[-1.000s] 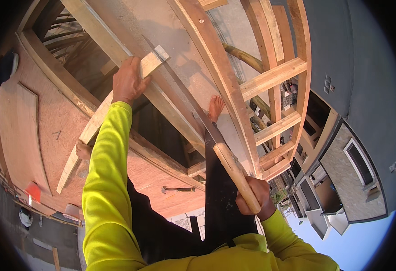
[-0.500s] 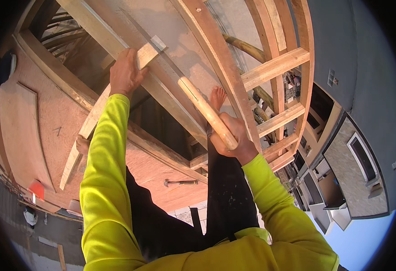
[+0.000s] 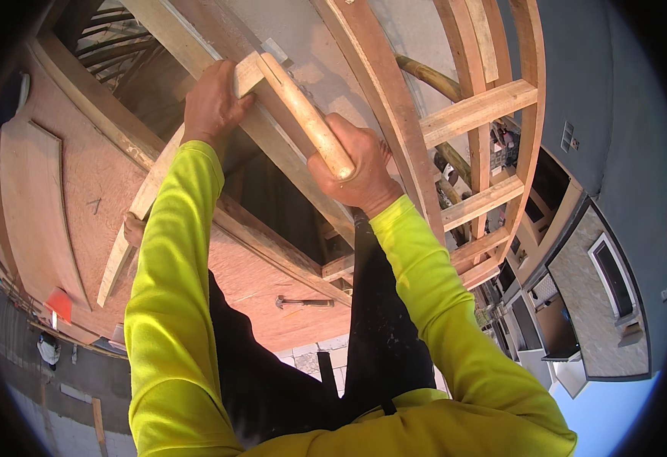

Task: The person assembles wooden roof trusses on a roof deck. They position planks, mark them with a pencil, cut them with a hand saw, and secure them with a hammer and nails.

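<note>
Pale, rough-sawn timber fills the view: long straight joists and short cross blocks with visible grain, bowed by the lens toward the rim. The left hand, at about 11 o'clock from centre, has its fingers wrapped around the upper end of a narrow, flat wooden board that runs diagonally down toward 8 o'clock and lies across a darker beam. The right hand, near 12 o'clock, has its fingers clenched tight round the smooth, rounded, light wooden handle of a hammer; the handle slants up toward 11 o'clock and its metal head meets the board's top end, just beside the left hand. Both sleeves are bright yellow-green knit fabric; dark trousers show between them. Below, at about 6 o'clock, a second hammer lies flat on reddish-brown sheathing panels. At 4 o'clock stand grey stuccoed walls with windows.
</note>
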Demonstrator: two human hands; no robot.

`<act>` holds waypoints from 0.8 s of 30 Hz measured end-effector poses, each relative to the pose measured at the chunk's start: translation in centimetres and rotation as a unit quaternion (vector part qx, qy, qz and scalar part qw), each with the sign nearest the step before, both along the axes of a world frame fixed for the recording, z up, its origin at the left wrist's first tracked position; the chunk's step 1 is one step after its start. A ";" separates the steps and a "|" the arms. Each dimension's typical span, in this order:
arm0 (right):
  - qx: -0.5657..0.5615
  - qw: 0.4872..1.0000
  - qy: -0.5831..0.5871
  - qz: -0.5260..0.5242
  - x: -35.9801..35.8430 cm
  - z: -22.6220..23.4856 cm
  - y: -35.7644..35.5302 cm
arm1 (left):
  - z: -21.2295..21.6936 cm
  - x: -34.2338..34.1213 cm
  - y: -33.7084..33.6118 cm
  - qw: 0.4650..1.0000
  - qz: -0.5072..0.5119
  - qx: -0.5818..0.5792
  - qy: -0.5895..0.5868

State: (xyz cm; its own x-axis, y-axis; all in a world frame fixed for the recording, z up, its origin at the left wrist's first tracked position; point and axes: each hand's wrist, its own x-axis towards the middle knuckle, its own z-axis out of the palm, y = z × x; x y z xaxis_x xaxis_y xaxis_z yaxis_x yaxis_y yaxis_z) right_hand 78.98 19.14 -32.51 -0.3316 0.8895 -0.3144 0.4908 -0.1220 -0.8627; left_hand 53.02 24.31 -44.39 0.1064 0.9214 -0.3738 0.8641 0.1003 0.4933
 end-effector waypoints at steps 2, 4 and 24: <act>-0.094 0.995 -0.004 -0.011 0.8 4.0 -3.6 | 1.6 0.9 -5.8 0.997 -0.009 -0.073 -0.014; -0.053 0.998 -0.030 -0.014 2.3 8.6 -5.5 | 1.0 -0.4 -2.9 0.999 0.001 -0.033 -0.010; 0.005 0.999 -0.018 0.040 3.3 0.6 -2.5 | 1.5 1.2 -3.7 0.999 0.004 -0.050 -0.014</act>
